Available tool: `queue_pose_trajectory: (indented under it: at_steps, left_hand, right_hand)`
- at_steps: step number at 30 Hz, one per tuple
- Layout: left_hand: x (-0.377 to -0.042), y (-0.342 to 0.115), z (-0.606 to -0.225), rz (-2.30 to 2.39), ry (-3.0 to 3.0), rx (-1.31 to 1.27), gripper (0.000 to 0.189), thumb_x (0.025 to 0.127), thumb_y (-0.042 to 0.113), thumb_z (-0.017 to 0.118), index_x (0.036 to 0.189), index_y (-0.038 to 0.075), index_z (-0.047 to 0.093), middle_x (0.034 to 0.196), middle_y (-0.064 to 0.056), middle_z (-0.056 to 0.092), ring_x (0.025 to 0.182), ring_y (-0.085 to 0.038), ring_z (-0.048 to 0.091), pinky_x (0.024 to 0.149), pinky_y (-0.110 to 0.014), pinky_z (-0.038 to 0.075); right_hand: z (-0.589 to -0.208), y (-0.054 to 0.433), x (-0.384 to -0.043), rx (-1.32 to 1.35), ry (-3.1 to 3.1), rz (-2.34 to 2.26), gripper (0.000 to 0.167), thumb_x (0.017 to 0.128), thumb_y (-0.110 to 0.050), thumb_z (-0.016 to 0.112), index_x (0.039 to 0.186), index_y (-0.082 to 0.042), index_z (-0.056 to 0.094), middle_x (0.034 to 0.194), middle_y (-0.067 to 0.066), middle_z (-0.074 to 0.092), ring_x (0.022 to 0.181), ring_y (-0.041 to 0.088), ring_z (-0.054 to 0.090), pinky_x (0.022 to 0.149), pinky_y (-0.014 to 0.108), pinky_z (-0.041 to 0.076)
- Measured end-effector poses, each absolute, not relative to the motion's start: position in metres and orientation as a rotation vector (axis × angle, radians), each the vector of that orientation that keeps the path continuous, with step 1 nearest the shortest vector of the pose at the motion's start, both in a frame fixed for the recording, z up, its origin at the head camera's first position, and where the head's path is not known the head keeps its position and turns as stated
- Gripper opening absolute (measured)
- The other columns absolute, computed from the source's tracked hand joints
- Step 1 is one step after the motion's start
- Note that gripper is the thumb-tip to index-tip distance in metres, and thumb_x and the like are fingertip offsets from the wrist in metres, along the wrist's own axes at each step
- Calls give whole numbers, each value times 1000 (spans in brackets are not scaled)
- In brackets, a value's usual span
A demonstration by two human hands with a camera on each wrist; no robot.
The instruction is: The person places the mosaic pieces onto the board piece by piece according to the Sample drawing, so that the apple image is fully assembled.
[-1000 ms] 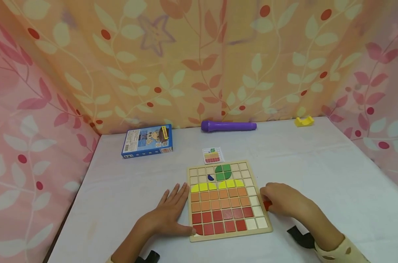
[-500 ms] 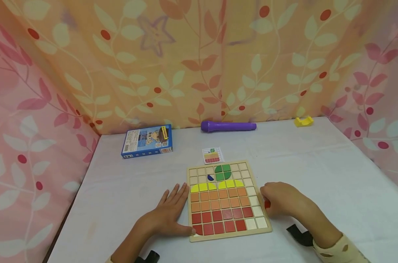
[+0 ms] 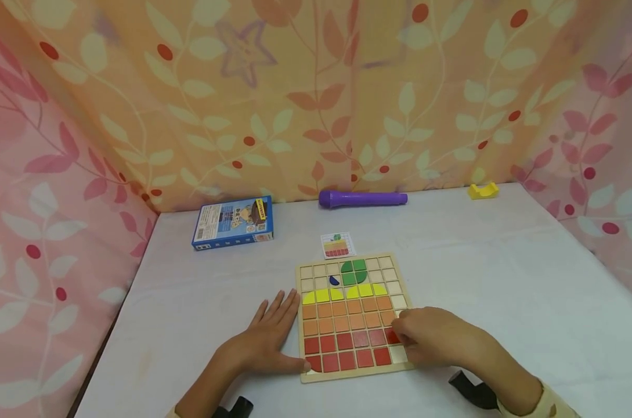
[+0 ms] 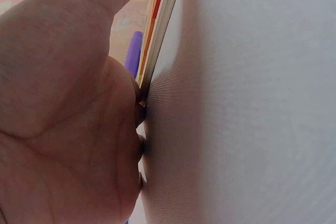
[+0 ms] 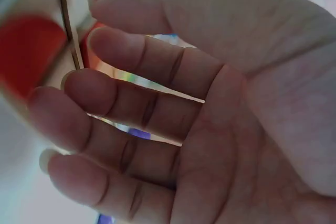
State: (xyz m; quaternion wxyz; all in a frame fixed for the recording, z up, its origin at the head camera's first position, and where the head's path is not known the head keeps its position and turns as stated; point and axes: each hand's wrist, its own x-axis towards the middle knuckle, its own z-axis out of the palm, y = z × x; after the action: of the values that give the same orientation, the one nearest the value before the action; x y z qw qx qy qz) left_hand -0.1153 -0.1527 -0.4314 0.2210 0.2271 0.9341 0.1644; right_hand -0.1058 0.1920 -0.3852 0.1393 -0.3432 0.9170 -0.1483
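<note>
A wooden grid board (image 3: 356,376) bears green, blue, yellow, orange and red tiles. My left hand (image 3: 263,345) lies flat at its left side in the head view. Its fingers are straight, fingertips along the edge, thumb on the lower left corner; its palm (image 4: 68,119) fills much of the left wrist view. My right hand (image 3: 438,337) is over the lower right of the board, pinching a red tile (image 3: 393,336) at the curled thumb and index finger. In the right wrist view, a blurred red tile with a rounded side (image 5: 31,51) shows just beyond the fingertips.
A small pattern card (image 3: 338,246) lies behind the board. Farther back are a blue box (image 3: 234,222), a purple microphone-shaped toy (image 3: 363,199) and a yellow curved piece (image 3: 483,191). Patterned curtains (image 3: 295,98) enclose the white table.
My right hand has moved left from beside the board onto its lower right cells, bringing the red tile along. My left hand stays at the board's left edge.
</note>
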Motion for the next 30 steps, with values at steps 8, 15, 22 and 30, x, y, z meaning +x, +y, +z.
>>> queue_pose_trajectory:
  at_steps: [8, 15, 22, 30]
  left_hand:
    - [-116, -153, -431, 466, 2585, 637, 130, 69, 82, 65, 163, 14, 7, 168, -2, 2, 153, -26, -6, 119, -57, 0]
    - [-117, -153, -432, 454, 2587, 638, 130, 68, 82, 65, 163, 15, 6, 168, -1, 1, 153, -26, -7, 119, -56, -2]
    - [-116, -152, -433, 462, 2581, 623, 130, 68, 81, 66, 163, 16, 6, 168, -1, 1, 153, -25, -6, 119, -55, -1]
    - [-116, -153, -433, 460, 2581, 624, 130, 68, 82, 66, 163, 16, 5, 168, -1, 1, 153, -25, -6, 119, -56, -1]
  right_hand:
    - [-378, 208, -106, -605, 2621, -309, 37, 65, -12, 85, 78, -21, 52, 69, -7, 47, 63, 13, 42, 57, 31, 34]
    - [-388, 199, -105, -773, 2534, -390, 35, 67, 1, 79, 69, -21, 52, 62, -10, 44, 59, 9, 40, 53, 25, 33]
    - [-392, 186, -101, -1026, 2508, -445, 39, 73, 7, 78, 70, -23, 54, 68, -15, 45, 62, 4, 42, 57, 21, 39]
    - [-392, 176, -101, -1105, 2534, -536, 38, 77, 9, 75, 70, -26, 62, 78, -16, 45, 64, 3, 44, 59, 20, 42]
